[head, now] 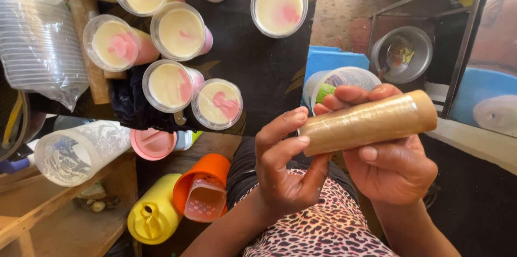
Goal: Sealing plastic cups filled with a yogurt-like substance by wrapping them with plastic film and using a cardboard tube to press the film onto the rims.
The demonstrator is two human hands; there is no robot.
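Note:
My right hand (390, 160) grips a roll of clear cling film on a brown cardboard tube (371, 120), held nearly level at centre right. My left hand (283, 163) touches the roll's left end, its thumb and fingertips pinching at the film's edge. Above and to the left, several clear plastic cups (180, 31) filled with cream and pink liquid stand on a black cloth-covered table (253, 63). One more filled cup (279, 4) stands apart near the top.
A stack of empty clear cups in a plastic bag (40, 41) lies at far left. Below the table sit a clear jug (78, 152), a pink lid (152, 144), an orange cup (203, 187) and a yellow bottle (153, 211). A metal pot (403, 53) and blue tub (331, 58) are at right.

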